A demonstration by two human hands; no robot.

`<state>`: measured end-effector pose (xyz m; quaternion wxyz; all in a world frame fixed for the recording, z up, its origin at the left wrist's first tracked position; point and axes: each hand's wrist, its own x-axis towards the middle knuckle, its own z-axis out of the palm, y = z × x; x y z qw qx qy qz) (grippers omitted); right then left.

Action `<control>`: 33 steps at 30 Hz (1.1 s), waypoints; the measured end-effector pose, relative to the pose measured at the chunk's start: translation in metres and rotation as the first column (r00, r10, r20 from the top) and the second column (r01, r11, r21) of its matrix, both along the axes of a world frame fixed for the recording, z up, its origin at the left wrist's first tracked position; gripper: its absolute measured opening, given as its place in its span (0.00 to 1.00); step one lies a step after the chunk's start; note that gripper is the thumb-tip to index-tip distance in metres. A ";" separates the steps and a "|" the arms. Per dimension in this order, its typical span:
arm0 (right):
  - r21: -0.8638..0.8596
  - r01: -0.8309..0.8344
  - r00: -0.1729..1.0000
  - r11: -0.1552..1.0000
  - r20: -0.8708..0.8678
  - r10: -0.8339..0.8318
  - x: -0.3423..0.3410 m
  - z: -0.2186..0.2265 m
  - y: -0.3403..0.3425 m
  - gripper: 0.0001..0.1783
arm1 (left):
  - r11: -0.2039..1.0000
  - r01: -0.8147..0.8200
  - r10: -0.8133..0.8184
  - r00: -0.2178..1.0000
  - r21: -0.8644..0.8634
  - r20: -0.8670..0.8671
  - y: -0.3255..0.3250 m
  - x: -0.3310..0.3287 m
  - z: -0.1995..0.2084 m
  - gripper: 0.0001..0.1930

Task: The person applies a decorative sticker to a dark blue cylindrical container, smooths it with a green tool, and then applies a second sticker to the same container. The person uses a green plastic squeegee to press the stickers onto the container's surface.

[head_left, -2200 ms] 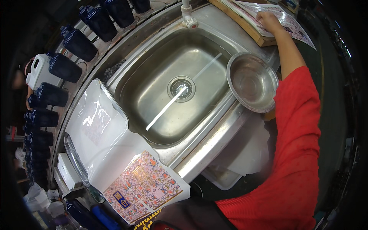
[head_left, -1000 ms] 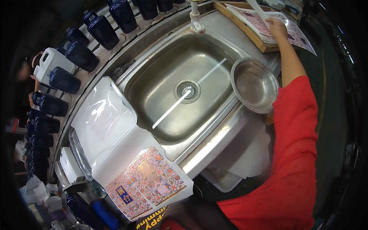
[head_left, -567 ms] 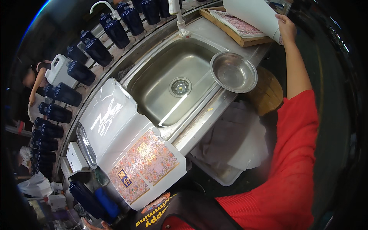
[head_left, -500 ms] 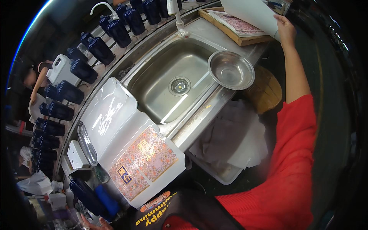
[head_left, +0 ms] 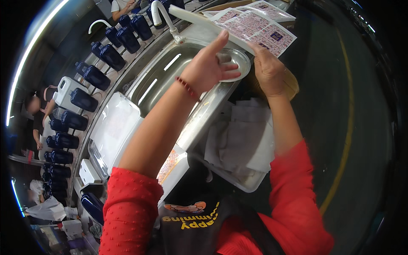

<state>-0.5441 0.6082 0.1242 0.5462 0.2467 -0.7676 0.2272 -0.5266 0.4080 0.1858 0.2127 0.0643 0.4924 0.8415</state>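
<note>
My right hand [head_left: 270,70] pinches the near corner of a white sheet [head_left: 203,24], tilted nearly edge-on over the far end of the sink counter. My left hand [head_left: 208,68] is open with fingers spread, its thumb close to that sheet; whether it touches cannot be told. Beyond both hands lie pink floral printed sheets [head_left: 255,27] with dark blue labels. Below my left hand is a round steel bowl [head_left: 241,63] on the edge of the steel sink [head_left: 146,91]. Another floral printed sheet [head_left: 170,163] lies on a white sheet, partly hidden by my left forearm.
Dark blue bottles [head_left: 111,57] line the curved conveyor beyond the sink, with a white jug [head_left: 70,93] among them. A white faucet [head_left: 170,27] rises behind the basin. White sheets fill a bin [head_left: 246,180] below the counter. Other people [head_left: 40,112] work across the line.
My left hand has come up from the lower left to beside the white sheet. My right hand has drawn the sheet left and nearer, uncovering more floral prints.
</note>
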 end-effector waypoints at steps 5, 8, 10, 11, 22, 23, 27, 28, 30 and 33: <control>0.201 0.065 0.996 0.977 -0.066 -0.053 0.064 0.021 -0.028 0.16 | 0.989 -0.125 0.117 0.989 0.083 0.094 0.026 0.000 0.018 0.19; 0.237 0.056 0.995 0.970 -0.094 -0.035 0.088 0.030 -0.045 0.16 | 0.978 -0.192 0.180 0.974 0.085 0.135 0.014 0.016 0.008 0.18; 0.252 0.057 0.998 0.966 -0.042 -0.048 0.104 0.038 -0.053 0.17 | 0.963 -0.264 0.258 0.961 0.053 0.102 0.006 0.027 0.003 0.16; 0.247 0.050 0.998 0.968 -0.051 -0.038 0.113 0.042 -0.056 0.18 | 0.965 -0.253 0.250 0.967 0.064 0.048 0.003 0.033 0.002 0.16; -0.608 0.176 0.930 0.774 0.360 0.070 0.220 0.039 0.101 0.38 | 0.960 -0.281 0.267 0.917 -0.003 -0.297 -0.156 0.166 0.001 0.13; -0.709 0.216 0.862 0.671 0.462 0.210 0.222 0.037 0.112 0.42 | 0.928 -0.369 0.330 0.881 -0.057 -0.340 -0.181 0.186 0.000 0.15; -0.819 0.030 0.541 0.573 0.496 0.680 0.218 0.028 0.102 0.56 | 0.984 -0.177 0.172 0.909 0.021 -0.379 -0.276 0.264 -0.003 0.18; -0.711 0.087 0.470 0.698 0.647 0.600 0.210 0.026 0.087 0.57 | 0.972 -0.237 0.221 0.912 -0.003 -0.345 -0.299 0.284 -0.006 0.17; -0.570 0.081 0.398 0.817 0.770 0.498 0.188 0.019 0.041 0.58 | 0.924 -0.380 0.347 0.882 -0.047 -0.320 -0.347 0.327 -0.013 0.16; -0.767 -0.248 0.142 0.591 0.575 0.806 0.145 0.036 -0.027 0.56 | 0.835 -0.538 0.465 0.804 -0.119 -0.370 -0.416 0.389 -0.030 0.16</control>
